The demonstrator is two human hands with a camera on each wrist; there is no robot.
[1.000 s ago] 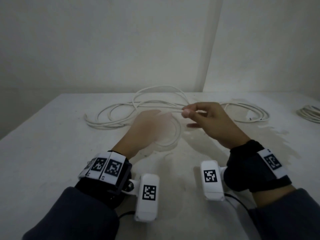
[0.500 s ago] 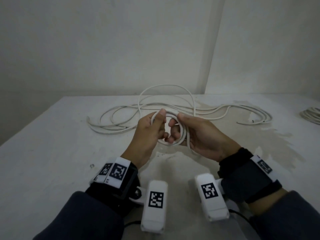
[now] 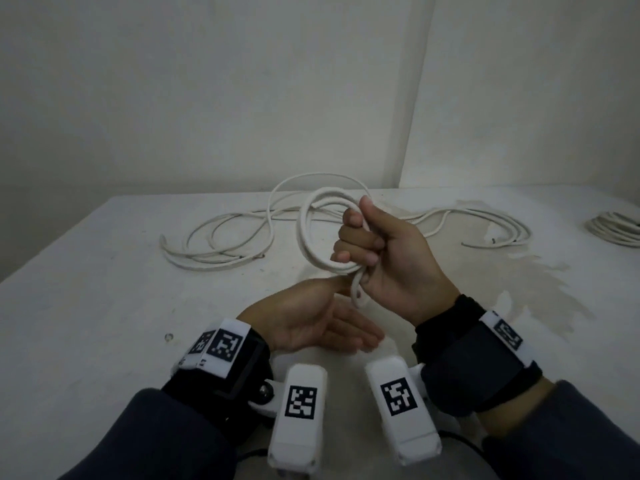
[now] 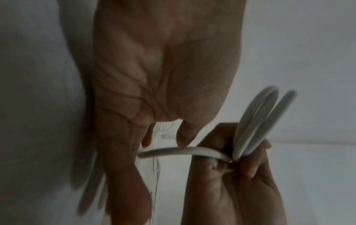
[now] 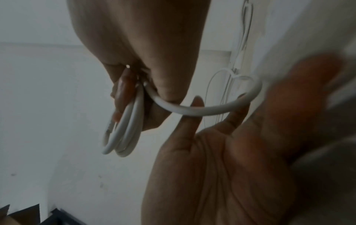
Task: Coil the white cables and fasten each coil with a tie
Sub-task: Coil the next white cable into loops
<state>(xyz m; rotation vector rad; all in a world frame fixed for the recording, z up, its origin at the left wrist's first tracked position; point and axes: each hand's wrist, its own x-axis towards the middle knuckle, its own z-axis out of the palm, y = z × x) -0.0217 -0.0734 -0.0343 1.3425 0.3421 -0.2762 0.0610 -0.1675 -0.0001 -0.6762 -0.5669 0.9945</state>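
Item: white cable (image 3: 313, 230), part coiled, held above the table (image 3: 86, 306) near its centre. Right hand (image 3: 384, 258) gripped the coil, fingers curled round the gathered loops at about 4 o'clock on the ring; a short end hung below the fist. Left hand (image 3: 311, 320) lay palm up just below and at 7 o'clock from the coil, fingers loose and straight, a strand running over the fingertips (image 5: 194, 105); nothing was clasped. Loose remainder trailed on the table from 9 o'clock round to 2 o'clock of the coil. Second coil (image 3: 613, 230) lay at the 3 o'clock edge, well apart. No tie was visible. Step judged: adding further loops, coiling barely begun. Handling advice: the left hand should feed slack in loops matching the ring, laying each flat beside the last and letting the strand roll to shed twist; the right fist should loosen only enough to admit each turn. Room: open surface at 8 o'clock and toward the near edge; walls stood close behind at 12 o'clock, so draws were better made sideways.
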